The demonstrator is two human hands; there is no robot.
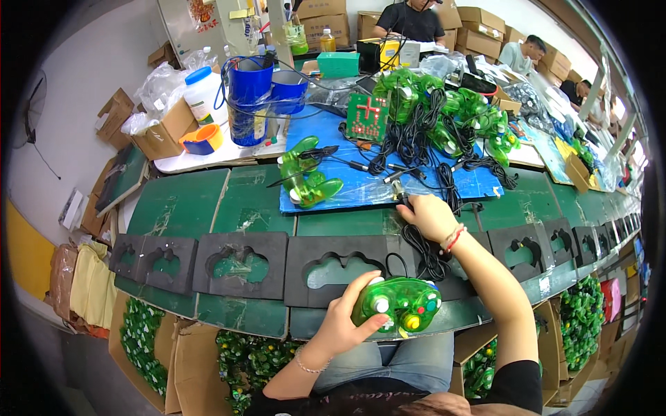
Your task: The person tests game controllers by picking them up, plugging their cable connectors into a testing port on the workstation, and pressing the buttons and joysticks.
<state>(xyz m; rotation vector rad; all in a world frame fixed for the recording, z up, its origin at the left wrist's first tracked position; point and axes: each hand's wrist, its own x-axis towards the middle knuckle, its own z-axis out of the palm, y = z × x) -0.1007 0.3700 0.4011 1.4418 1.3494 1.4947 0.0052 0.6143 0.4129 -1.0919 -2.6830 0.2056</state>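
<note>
My left hand [347, 315] grips a translucent green game controller [399, 305] by its left side, over the near edge of the bench. The controller has a white stick, a yellow stick and coloured buttons facing up. Its black cable [422, 253] lies in a bundled coil beside it, below my right wrist. Farther ahead, my right hand [431, 218] pinches a black cable plug [402, 198] at the front edge of a blue board [326, 132]. The plug meets a light metallic connector [397, 186]; whether they are joined I cannot tell.
Black foam trays [239, 260] with cut-outs line the bench. A green controller shell [305, 177], a green circuit board [368, 116] and piled controllers [406, 93] with cables lie on the blue board. Blue bins [250, 83] stand left. Cartons of green parts [142, 347] sit below. People work beyond.
</note>
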